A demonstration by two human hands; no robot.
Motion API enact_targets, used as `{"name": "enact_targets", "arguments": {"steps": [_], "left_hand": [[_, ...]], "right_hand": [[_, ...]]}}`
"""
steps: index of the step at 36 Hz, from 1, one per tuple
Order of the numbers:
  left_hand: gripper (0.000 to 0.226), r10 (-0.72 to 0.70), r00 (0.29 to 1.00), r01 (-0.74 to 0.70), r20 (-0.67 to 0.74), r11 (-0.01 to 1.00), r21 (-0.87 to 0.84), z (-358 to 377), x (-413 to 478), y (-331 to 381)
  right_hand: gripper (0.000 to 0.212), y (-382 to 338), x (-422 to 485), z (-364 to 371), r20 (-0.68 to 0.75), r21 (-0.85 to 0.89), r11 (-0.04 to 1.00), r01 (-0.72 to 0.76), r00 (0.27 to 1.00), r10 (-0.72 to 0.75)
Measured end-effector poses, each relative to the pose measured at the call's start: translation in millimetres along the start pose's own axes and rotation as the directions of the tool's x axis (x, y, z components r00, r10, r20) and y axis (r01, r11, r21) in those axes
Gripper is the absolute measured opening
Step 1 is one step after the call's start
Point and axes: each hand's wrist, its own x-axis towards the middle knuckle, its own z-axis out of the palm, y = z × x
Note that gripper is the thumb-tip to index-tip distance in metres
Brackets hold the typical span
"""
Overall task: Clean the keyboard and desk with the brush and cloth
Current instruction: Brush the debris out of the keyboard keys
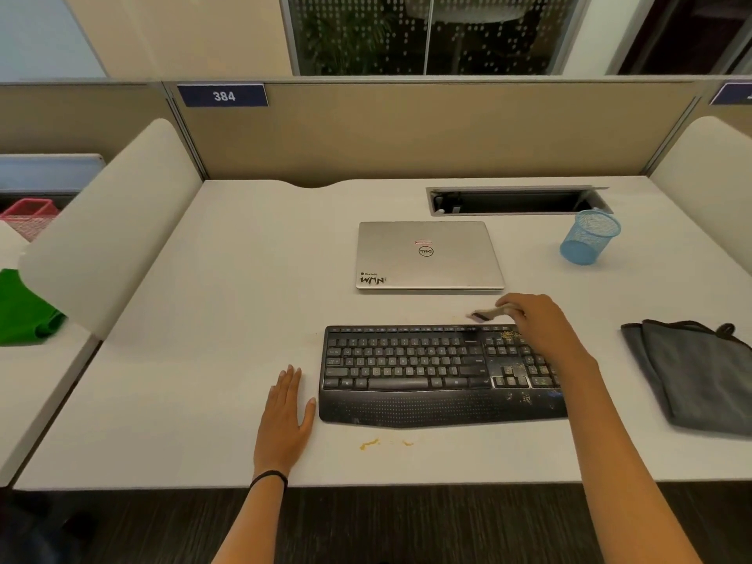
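Note:
A black keyboard [407, 368] lies on the white desk [228, 303], with yellowish crumbs on its number pad and wrist rest. My right hand [537, 323] hovers over the keyboard's far right corner and grips a small pale brush [486, 313], whose bristle end points left just beyond the keyboard's back edge. My left hand [285, 417] rests flat on the desk, fingers straight, just left of the keyboard. A dark grey cloth [691, 372] lies folded at the right of the desk. Yellow crumbs [370, 443] sit on the desk in front of the keyboard.
A shut silver laptop [427, 256] lies behind the keyboard. A blue mesh cup [590, 238] leans at the back right beside an open cable slot [517, 201]. Beige partitions wall the desk. A green cloth [20, 307] lies on the neighbouring desk at left.

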Motion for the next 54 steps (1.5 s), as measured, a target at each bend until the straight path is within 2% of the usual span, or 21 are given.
{"name": "enact_targets", "arguments": {"steps": [2, 8, 14, 21, 28, 30, 37, 42, 50, 54], "left_hand": [[0.077, 0.004, 1.0, -0.004, 0.002, 1.0, 0.01, 0.7, 0.0, 0.1], [0.077, 0.0, 1.0, 0.0, 0.0, 1.0, 0.02, 2.6, 0.8, -3.6], [0.078, 0.0, 1.0, 0.001, -0.008, 1.0, 0.022, 4.1, 1.1, -4.3], [0.078, -0.003, 1.0, 0.003, -0.002, 1.0, 0.024, 3.3, 1.3, -3.4], [0.078, -0.006, 1.0, 0.006, 0.003, 1.0, 0.022, 3.1, 0.6, -3.0], [0.079, -0.003, 1.0, 0.003, 0.004, 1.0, 0.026, 2.7, 0.3, -2.7], [0.078, 0.0, 1.0, -0.001, 0.008, 1.0, 0.027, 2.4, 1.0, -3.3], [0.078, 0.001, 1.0, -0.002, 0.013, 1.0, 0.028, 2.2, 0.1, -3.0], [0.078, 0.0, 1.0, -0.001, 0.012, 1.0, 0.024, 2.0, 0.3, -3.1], [0.078, 0.003, 1.0, -0.003, 0.011, 1.0, 0.025, 1.7, 0.6, -2.1]], "right_hand": [[0.021, 0.2, -0.8, 2.2, 0.001, -0.019, 1.0, -0.007, 1.0, 0.007], [0.018, 9.2, -8.4, 2.3, 0.172, 0.005, 1.0, -0.025, 0.985, 0.024], [0.02, 2.7, -8.4, -6.7, 0.085, 0.034, 0.999, 0.003, 0.996, -0.006], [0.018, 6.6, -12.4, -6.9, 0.224, -0.013, 0.999, -0.052, 0.973, 0.053], [0.021, 4.5, -18.9, -0.7, -0.005, 0.012, 0.999, -0.046, 0.999, 0.046], [0.022, 2.9, -21.1, 2.6, 0.004, 0.006, 0.999, -0.053, 0.999, 0.053], [0.021, 0.6, -25.5, -5.3, 0.182, -0.034, 0.998, -0.043, 0.982, 0.049], [0.022, 0.5, -21.9, -8.1, 0.058, -0.044, 0.998, -0.037, 0.998, 0.04], [0.022, -4.8, -26.4, -3.2, 0.179, -0.083, 0.996, -0.034, 0.983, 0.048], [0.022, -4.7, -28.5, -8.7, 0.126, -0.051, 0.998, -0.021, 0.992, 0.027]]}}
